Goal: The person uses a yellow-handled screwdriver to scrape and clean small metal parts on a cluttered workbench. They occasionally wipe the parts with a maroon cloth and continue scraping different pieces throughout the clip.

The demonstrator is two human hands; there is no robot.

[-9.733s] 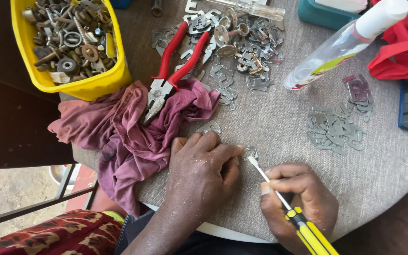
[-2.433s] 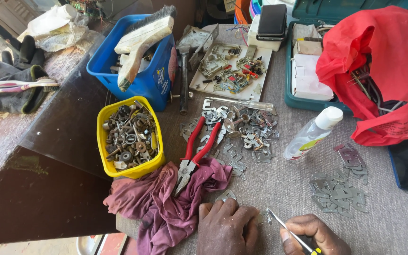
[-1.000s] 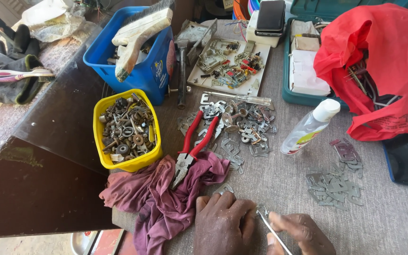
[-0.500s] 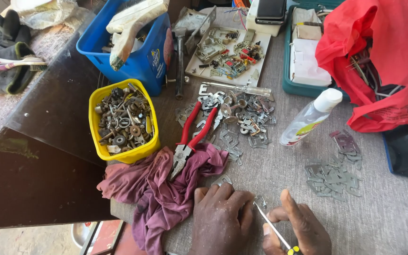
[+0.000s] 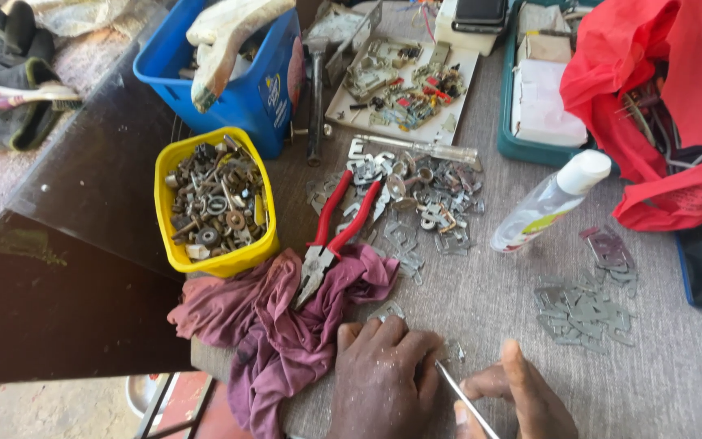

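Hands at table's [image 5: 481, 301] near edge. Left hand [image 5: 379, 382] flat, fingers spread, pinning small metal part [image 5: 452, 351]. Right hand [image 5: 522, 398] pinches screwdriver [image 5: 465, 398], tip at part. Loose plates [image 5: 587, 305] and pliers [image 5: 336, 240] on rag [image 5: 278, 325] lie untouched; work seems underway.

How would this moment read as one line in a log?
left hand: flat on table beside maroon rag | right hand: holds screwdriver | red pliers: on rag

Bright even daylight, soft shadows, slight wide-angle bending at edges, mostly sharp focus
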